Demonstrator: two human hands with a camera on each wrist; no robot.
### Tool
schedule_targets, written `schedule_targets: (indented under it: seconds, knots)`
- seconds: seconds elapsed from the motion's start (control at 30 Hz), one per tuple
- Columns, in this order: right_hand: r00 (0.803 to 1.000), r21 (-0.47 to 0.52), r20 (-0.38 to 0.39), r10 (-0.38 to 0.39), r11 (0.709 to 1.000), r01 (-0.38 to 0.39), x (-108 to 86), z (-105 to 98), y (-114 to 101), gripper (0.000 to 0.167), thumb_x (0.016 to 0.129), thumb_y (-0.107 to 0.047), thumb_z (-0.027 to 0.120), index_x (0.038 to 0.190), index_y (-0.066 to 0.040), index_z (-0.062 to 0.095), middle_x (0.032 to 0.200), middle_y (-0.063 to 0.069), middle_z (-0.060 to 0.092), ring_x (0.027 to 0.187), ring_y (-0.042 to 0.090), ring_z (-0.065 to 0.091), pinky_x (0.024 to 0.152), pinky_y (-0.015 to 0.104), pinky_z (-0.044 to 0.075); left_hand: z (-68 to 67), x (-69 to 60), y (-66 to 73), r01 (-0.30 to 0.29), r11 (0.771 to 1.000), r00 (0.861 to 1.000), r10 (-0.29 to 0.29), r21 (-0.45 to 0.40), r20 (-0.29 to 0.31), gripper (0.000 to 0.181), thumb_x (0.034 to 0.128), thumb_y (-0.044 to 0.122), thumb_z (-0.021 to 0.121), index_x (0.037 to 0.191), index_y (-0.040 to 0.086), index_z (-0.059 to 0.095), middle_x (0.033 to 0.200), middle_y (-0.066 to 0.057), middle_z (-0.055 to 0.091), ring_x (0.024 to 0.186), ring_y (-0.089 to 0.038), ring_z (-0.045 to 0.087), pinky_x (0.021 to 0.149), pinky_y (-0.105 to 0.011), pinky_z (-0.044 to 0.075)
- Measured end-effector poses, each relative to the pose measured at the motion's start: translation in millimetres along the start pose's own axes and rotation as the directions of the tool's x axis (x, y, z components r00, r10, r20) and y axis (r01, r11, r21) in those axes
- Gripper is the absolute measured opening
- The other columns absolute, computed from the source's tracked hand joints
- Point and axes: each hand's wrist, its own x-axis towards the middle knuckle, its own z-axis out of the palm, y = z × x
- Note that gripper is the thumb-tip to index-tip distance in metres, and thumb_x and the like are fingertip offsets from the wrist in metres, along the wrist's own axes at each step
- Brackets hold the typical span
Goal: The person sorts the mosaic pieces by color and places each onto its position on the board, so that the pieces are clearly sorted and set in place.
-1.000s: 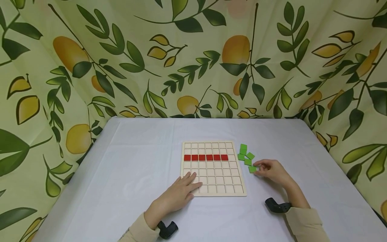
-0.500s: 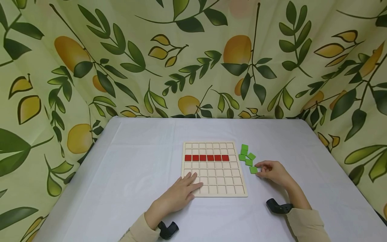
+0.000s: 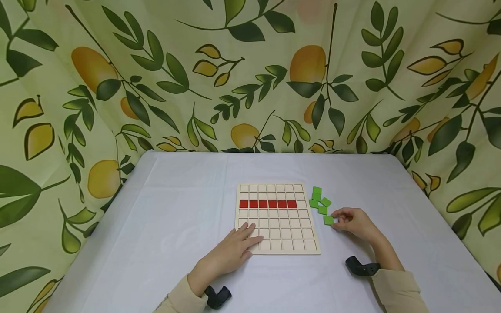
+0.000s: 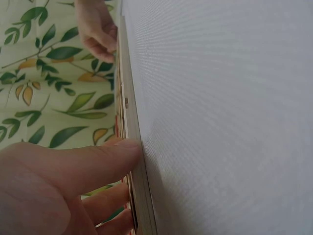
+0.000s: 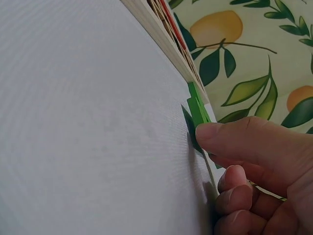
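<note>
On the white-covered table lies a pale wooden grid board [image 3: 279, 234], with a row of several red squares [image 3: 272, 204] across its upper part. The left hand [image 3: 227, 253] rests on the board's lower left corner, fingers spread; in the left wrist view its thumb [image 4: 122, 154] touches the board's side edge. Right of the board, the right hand [image 3: 354, 222] pinches the edge of the nearest green tile [image 3: 328, 220] between thumb and forefinger. In the right wrist view the thumb is against the green tile [image 5: 198, 115], other fingers curled.
Several other green tiles [image 3: 316, 191] lie in a loose group just beyond the right hand, beside the board's right edge. Black devices are strapped at both wrists. A curtain with a leaf and fruit print [image 3: 250, 87] hangs behind the table.
The head view has shifted very slightly. Against the board, the left hand and the tiles keep their places, and the right hand's fingertips stay at the same green tile.
</note>
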Motion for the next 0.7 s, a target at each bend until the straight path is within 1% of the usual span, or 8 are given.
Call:
schedule_targets:
  seconds: [0.4,0.7]
  knots:
    - [1.0,0.028,-0.004,-0.021,0.999,0.021,0.7,-1.5,2.0,0.03,0.078,-0.005,0.074,0.104,0.009,0.065,0.071,0.001,0.051,0.057,0.002,0.043,0.049,0.018,0.04,-0.1,0.0,-0.8,-0.003,1.0,1.0,0.003,-0.007,0.0,0.045,0.0968,0.018,0.054,0.142,0.022,0.049,0.158,-0.013,0.032,0.149,-0.033,0.028,0.117,-0.056,0.03]
    - [0.999,0.016,-0.002,-0.036,0.999,0.036,4.3,-3.9,-5.7,0.03,0.079,-0.004,0.072,0.105,0.009,0.065,0.071,0.001,0.051,0.056,0.003,0.043,0.049,0.019,0.04,0.3,1.3,-1.6,-0.004,1.0,1.0,0.004,-0.008,0.002,0.045,0.0973,0.019,0.054,0.142,0.021,0.049,0.159,-0.013,0.032,0.149,-0.033,0.027,0.118,-0.056,0.029]
